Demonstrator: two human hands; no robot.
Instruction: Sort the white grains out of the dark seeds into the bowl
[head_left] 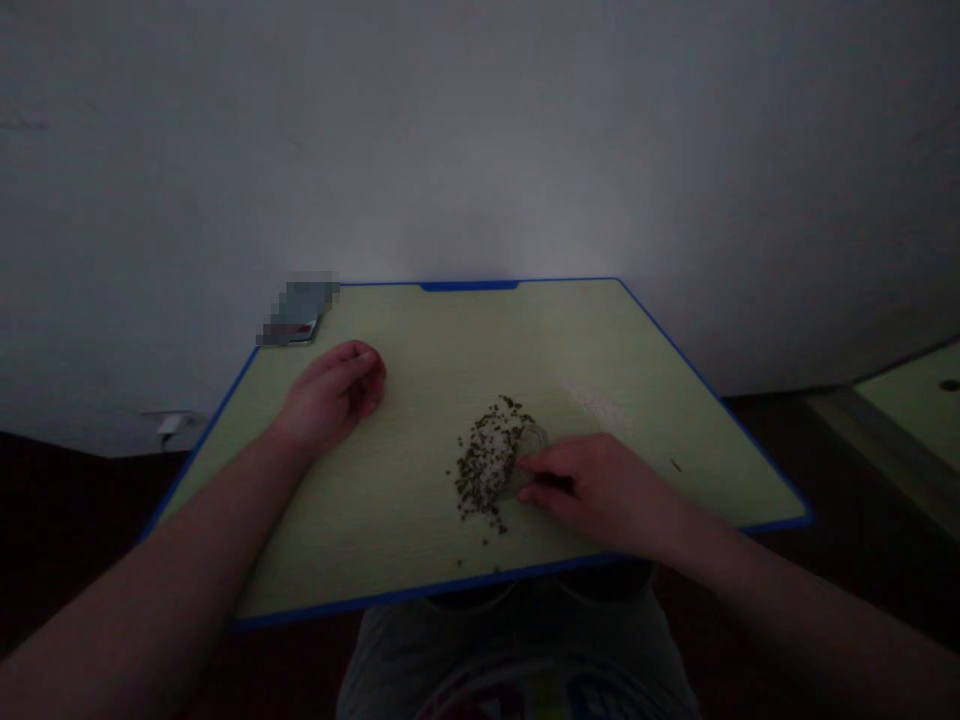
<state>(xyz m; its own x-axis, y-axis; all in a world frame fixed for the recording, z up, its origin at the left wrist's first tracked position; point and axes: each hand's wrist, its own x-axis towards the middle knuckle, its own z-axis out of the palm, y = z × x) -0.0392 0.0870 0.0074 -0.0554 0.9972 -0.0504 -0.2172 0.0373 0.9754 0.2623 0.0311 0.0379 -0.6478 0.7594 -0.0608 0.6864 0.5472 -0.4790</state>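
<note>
A pile of small dark greenish grains mixed with pale rice-like grains (486, 462) lies on the low table (420, 520), with a few loose ones around its edge. My right hand (592, 487) is at the pile's right side. Its thumb and fingers pinch a clear, see-through container (534, 437), whose rim shows faintly against the grains; its exact shape is hard to make out. Farther left, my left hand (337, 392) rests on the tabletop, apart from the pile, fingers curled in and nothing visible in them.
A thin patch of pale grains (600, 405) is spread beyond my right hand. A small dark sliver (676, 465) lies near the right edge. At the back left corner sits a flat, phone-like object (296, 312), partly blurred out. Behind the table stands a wall (480, 140).
</note>
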